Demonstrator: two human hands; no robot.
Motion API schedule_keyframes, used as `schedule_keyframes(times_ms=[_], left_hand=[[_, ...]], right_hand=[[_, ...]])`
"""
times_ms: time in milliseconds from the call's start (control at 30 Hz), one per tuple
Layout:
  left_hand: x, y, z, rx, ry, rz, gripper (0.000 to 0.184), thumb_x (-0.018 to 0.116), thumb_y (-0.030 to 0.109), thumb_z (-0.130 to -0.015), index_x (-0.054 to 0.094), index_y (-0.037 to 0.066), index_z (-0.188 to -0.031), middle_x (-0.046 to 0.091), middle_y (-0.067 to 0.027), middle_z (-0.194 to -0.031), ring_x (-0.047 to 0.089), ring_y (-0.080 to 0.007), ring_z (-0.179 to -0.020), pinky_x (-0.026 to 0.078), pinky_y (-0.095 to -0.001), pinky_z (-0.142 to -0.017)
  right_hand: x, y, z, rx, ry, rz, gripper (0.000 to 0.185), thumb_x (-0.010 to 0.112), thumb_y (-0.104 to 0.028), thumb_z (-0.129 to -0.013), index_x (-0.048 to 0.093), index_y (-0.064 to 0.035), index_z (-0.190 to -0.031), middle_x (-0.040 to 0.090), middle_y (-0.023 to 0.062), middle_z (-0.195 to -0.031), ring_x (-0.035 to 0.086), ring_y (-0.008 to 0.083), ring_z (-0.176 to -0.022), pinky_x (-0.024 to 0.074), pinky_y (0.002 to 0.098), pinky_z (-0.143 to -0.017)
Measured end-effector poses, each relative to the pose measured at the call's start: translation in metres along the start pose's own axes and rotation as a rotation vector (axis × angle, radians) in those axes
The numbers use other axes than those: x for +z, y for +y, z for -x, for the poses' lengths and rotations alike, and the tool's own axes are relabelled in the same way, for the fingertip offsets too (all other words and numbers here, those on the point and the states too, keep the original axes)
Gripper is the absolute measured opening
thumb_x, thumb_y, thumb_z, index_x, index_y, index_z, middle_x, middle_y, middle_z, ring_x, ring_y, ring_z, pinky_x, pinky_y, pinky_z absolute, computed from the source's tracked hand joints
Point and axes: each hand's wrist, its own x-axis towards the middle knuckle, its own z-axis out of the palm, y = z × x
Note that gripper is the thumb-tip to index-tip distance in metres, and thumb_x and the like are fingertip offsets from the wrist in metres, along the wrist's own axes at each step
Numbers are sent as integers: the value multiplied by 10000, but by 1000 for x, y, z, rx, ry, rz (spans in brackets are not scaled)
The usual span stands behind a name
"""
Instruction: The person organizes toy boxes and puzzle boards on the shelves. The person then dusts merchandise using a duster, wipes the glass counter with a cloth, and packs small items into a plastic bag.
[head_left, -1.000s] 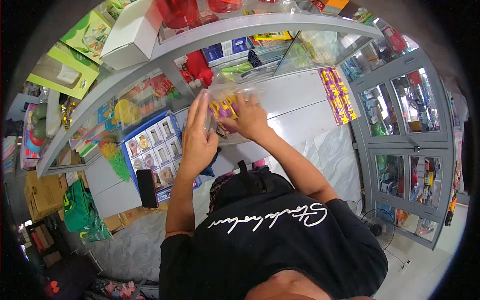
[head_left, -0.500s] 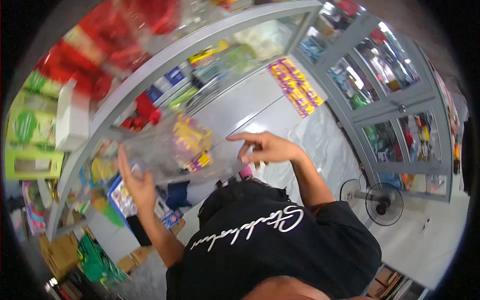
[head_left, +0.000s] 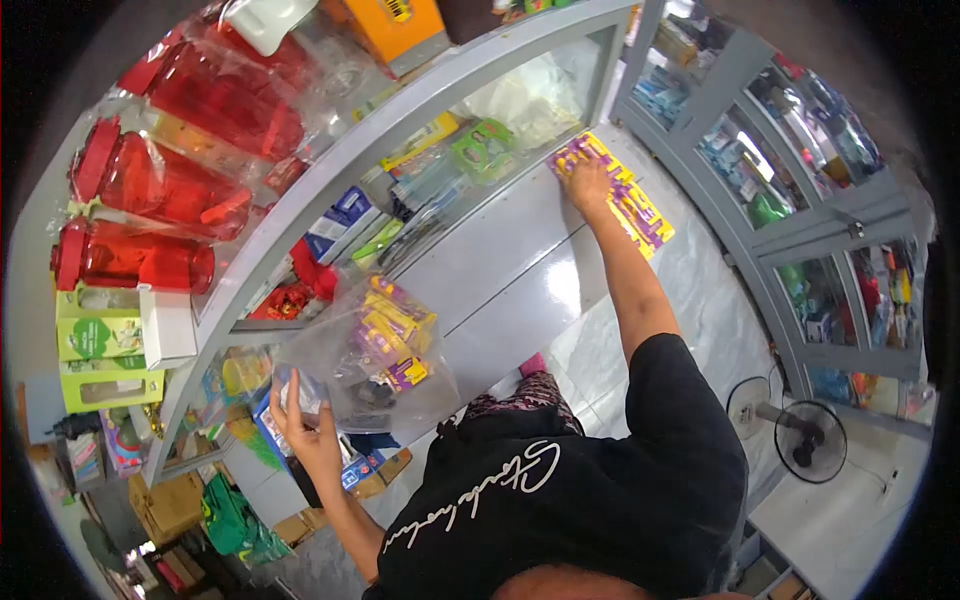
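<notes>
My left hand [head_left: 308, 435] grips the edge of a clear plastic bag [head_left: 338, 405], its fingers against the film. Inside the bag lie several yellow and purple packs [head_left: 395, 330]. At the far end of the counter, my right hand [head_left: 586, 184] rests on a row of similar yellow and purple packs [head_left: 640, 215]. Its fingers are apart over the end of the row; the exact contact of the fingertips is too small to make out.
The grey counter [head_left: 520, 270] runs beside a glass display case with a curved frame [head_left: 330, 115]. Red bottles [head_left: 180, 185] stand on top. A glass-fronted cabinet [head_left: 790, 240] and a fan [head_left: 808, 440] are to the right. Cardboard boxes [head_left: 170, 508] sit lower left.
My right hand has moved forward from mid-counter to the row of packs. My left hand stays with the plastic bag, and its fingers now hold the bag's edge. The view has shifted slightly.
</notes>
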Motion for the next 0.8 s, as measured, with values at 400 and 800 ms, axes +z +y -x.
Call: schedule_keyframes(times_ms=[400, 800], left_hand=[[-8, 48, -47, 523, -91, -671, 697, 726, 39, -598, 505, 207, -1237, 330, -147, -1365, 323, -344, -1238, 213, -493, -1014], [6, 11, -107, 871, -274, -957, 302, 638, 114, -678, 637, 141, -979, 539, -104, -1061, 439, -294, -1128, 272, -516, -961]], right_hand=[[-40, -26, 31, -282, -19, -116, 340, 669, -282, -749, 611, 3, -925, 568, 176, -887, 570, 332, -847, 470, 416, -746], [-235, -213, 240, -594, -990, -1066, 306, 651, -239, -797, 599, 25, -943, 568, 18, -736, 520, 70, -632, 433, 230, -562]])
